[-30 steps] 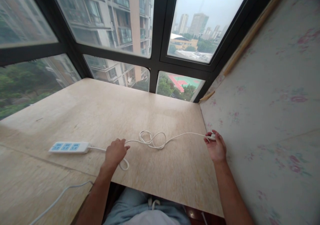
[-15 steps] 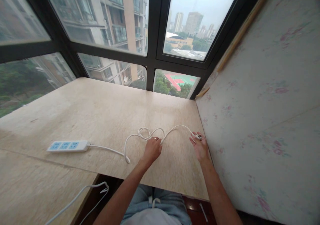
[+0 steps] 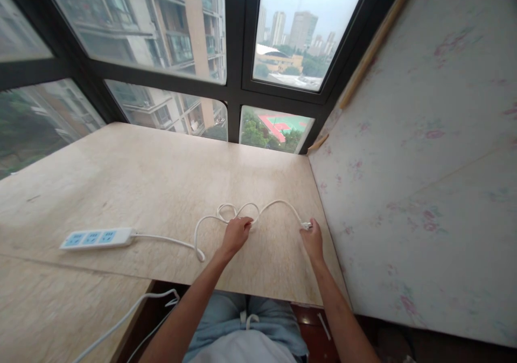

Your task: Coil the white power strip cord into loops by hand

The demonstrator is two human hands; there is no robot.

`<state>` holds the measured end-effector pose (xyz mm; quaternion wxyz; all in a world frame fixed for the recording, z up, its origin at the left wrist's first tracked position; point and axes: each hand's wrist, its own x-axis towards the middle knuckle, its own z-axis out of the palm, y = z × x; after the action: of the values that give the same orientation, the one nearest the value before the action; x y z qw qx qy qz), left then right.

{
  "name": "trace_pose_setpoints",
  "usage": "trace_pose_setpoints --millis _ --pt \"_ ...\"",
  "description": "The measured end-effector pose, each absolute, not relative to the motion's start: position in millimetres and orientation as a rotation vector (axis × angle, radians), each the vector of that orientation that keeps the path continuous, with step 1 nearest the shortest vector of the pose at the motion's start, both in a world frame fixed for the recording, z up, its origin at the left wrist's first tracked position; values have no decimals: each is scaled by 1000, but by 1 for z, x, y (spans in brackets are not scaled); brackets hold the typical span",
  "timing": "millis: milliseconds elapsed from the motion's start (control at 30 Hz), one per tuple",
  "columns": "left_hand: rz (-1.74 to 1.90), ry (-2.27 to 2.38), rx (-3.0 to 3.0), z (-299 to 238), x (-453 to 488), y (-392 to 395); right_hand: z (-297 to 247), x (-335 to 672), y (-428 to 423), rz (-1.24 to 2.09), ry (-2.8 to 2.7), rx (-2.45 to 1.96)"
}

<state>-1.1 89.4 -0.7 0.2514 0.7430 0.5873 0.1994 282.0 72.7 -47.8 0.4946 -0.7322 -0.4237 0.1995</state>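
A white power strip (image 3: 97, 238) with blue socket panels lies on the left of the beige tabletop. Its white cord (image 3: 167, 239) runs right and forms loose loops in the middle. My left hand (image 3: 237, 234) rests beside the loops with fingers closed on the cord, though the fingertips are partly hidden. At the cord's far end, near the wall, my right hand (image 3: 312, 239) is closed around the white plug (image 3: 306, 225), whose metal prongs show a little.
A window with dark frames (image 3: 233, 93) borders the tabletop (image 3: 161, 169) at the back. On the right stands a flower-patterned wall (image 3: 404, 180). Another white cable (image 3: 133, 308) hangs over the gap at the lower left.
My right hand has turned from palm up to palm down, with the plug still in its fingers. The view has shifted slightly; my left hand stays by the cord's loops.
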Motion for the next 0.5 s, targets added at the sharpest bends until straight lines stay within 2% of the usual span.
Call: trace_pose_setpoints --millis 167,367,500 --pt "913 1400 1804 6 2 73 -31 244 60 214 -1278 -1768" --pt "1076 1223 1520 28 8 56 -2 188 53 788 -1529 -1553" --pt "1135 1075 1380 37 5 48 1 178 54 686 -1546 -1590"
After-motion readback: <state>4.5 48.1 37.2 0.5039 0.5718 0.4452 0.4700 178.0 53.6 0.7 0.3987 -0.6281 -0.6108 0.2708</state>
